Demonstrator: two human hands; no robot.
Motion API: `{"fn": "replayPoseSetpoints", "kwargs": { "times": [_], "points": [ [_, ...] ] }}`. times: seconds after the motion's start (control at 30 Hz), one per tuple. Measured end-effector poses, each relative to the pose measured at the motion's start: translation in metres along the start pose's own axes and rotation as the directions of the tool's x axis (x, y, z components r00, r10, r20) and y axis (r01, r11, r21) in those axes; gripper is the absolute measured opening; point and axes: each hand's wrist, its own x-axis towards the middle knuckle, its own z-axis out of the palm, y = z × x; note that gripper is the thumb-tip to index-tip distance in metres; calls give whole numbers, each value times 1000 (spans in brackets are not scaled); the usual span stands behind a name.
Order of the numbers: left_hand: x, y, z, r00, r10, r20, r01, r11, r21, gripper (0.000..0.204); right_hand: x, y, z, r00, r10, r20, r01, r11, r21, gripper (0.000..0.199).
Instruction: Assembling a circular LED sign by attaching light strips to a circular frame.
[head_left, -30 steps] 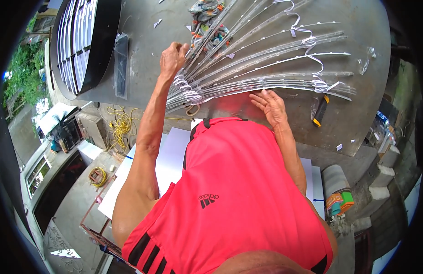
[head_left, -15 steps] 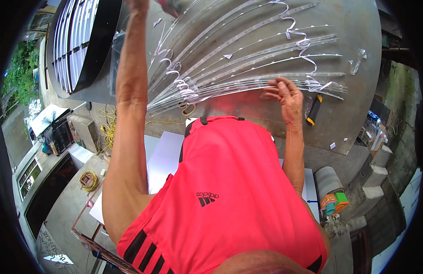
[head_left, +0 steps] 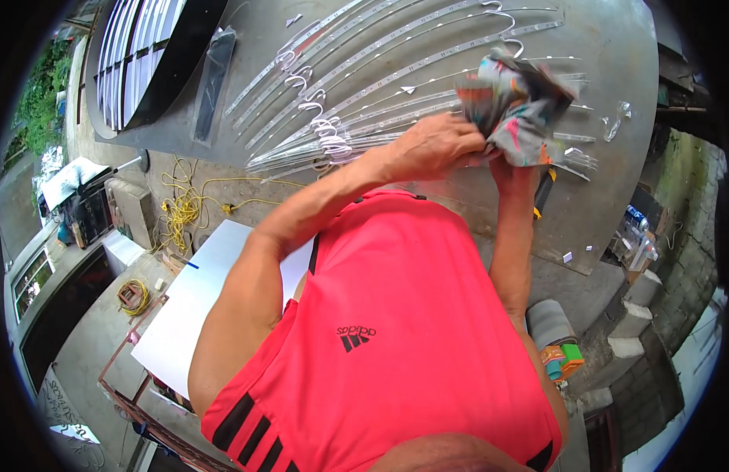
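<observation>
A crumpled multicoloured cloth (head_left: 515, 101) is held up in front of me over a grey work surface (head_left: 616, 197). My left hand (head_left: 435, 141) grips the cloth's left side, its fingers curled into the fabric. My right hand (head_left: 512, 167) holds the cloth from below and is mostly hidden by it. Under the hands, several long thin light strips (head_left: 380, 86) with white wires fan out across the surface, bunched together near a white wire bundle (head_left: 327, 130).
A yellow-and-black tool (head_left: 544, 193) lies on the surface by my right forearm. A dark curved sign frame (head_left: 156, 59) sits at the far left. Below are a white board (head_left: 187, 307), a yellow cable (head_left: 184, 208) and a grey roll (head_left: 549, 322).
My left hand came back from the far left with the cloth and met the right hand, which rose off the strips. Both now hold the cloth together.
</observation>
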Motion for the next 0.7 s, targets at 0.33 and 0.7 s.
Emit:
{"fn": "replayPoseSetpoints", "kwargs": {
  "times": [0.33,0.7],
  "points": [
    [-243,-61,-42,700,-592,-401,714,566,412,104,-203,-52,-16,738,92,-668,-550,-492,-675,37],
    [-282,-108,-51,820,-535,-202,546,630,552,78,-191,-10,-31,851,33,-524,-376,-659,-652,34]
  ]
}}
